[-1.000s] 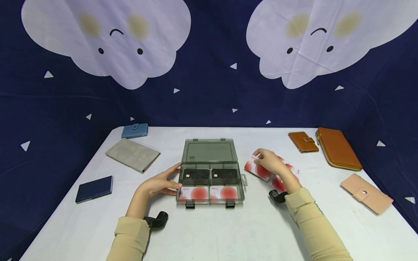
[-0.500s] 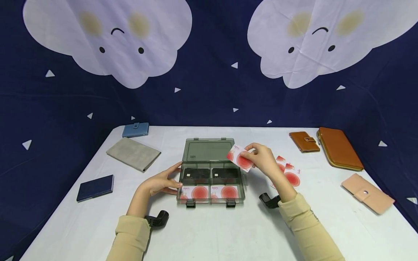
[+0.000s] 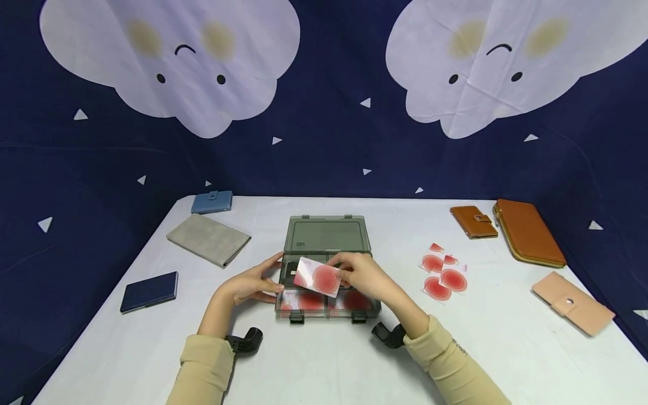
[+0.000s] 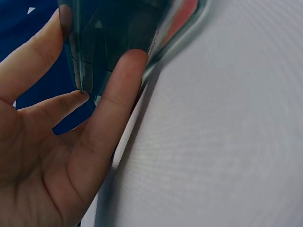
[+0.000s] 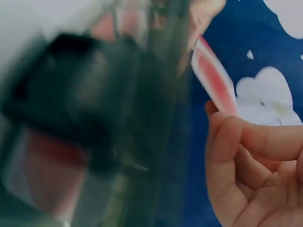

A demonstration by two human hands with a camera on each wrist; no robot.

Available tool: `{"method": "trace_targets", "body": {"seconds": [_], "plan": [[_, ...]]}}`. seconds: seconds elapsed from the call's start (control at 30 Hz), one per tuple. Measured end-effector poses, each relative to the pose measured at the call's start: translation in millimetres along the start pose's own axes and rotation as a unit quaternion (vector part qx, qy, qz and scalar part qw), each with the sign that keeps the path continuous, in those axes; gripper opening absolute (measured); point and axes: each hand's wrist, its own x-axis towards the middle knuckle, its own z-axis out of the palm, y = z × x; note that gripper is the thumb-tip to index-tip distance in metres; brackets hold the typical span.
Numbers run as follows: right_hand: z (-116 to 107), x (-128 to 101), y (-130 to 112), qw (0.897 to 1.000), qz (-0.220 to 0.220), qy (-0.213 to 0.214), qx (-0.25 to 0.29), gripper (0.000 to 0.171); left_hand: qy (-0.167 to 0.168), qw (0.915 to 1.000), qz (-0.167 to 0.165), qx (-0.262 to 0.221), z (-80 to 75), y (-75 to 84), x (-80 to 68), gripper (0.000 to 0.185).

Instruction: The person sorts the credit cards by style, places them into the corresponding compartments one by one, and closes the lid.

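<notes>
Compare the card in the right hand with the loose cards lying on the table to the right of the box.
The held card is lifted above the open box, pinched by the right hand; the loose cards lie flat on the table, untouched. The held card is single; the loose cards overlap in a small cluster. Both are white with a red circular print.

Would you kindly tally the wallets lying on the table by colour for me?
Brown: 2, the small snap wallet and the long zip wallet
Blue: 2, the light blue wallet and the navy wallet
Grey: 1, the grey wallet
Pink: 1, the pink wallet
Total: 6
</notes>
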Motion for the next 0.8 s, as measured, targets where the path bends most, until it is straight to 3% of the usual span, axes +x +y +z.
{"method": "trace_targets", "body": {"seconds": [0.17, 0.33, 0.57, 0.8], "plan": [[18, -1, -1, 0.998, 0.0, -0.036, -0.054, 0.021, 0.002, 1.0, 0.0, 0.005, 0.0, -0.8, 0.6, 0.09], [28, -3, -1, 0.996, 0.01, -0.074, -0.053, 0.015, 0.005, 0.9999, -0.002, 0.009, -0.1, -0.1, -0.2, 0.09], [34, -4, -1, 0.991, -0.006, -0.086, -0.1, 0.003, 0.004, 0.9999, -0.004, 0.009, -0.3, 0.4, -0.2, 0.091], [36, -4, -3, 0.986, 0.022, -0.103, -0.133, 0.018, 0.003, 1.0, -0.002, 0.007, -0.7, -0.4, 1.2, 0.091]]}}
